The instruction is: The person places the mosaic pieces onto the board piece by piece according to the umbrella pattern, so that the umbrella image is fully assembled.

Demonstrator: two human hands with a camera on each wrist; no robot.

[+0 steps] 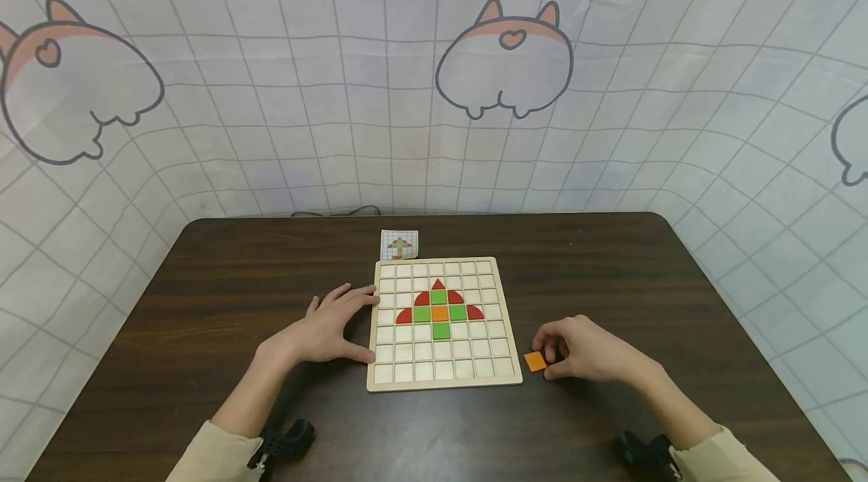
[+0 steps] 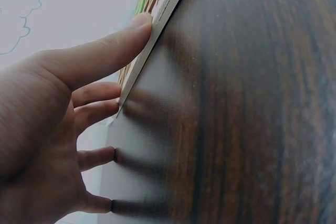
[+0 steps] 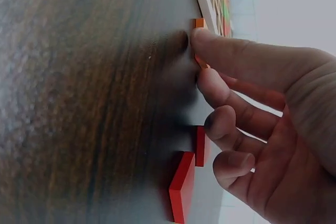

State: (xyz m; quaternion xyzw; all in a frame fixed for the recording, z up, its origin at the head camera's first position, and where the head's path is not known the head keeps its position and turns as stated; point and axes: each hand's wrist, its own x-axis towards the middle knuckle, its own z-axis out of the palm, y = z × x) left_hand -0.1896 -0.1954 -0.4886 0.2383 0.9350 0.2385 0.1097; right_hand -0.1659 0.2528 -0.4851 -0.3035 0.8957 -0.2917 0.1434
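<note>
A wooden grid board lies on the table, bearing red, green and orange pieces in a rocket-like pattern around an orange square. With fingers spread, my left hand rests its thumb and fingertips against the board's left edge. Just off the board's lower right side, my right hand pinches a loose orange square tile between thumb and forefinger. The right wrist view shows the tile's orange edge by the thumb. Two red blocks lie under that hand, hidden in the head view.
A small printed card with a similar pattern lies at the board's far left corner. Dark wood-grain table surrounds the board. A white grid-patterned curtain hangs behind, and a black cable shows at the table's back edge.
</note>
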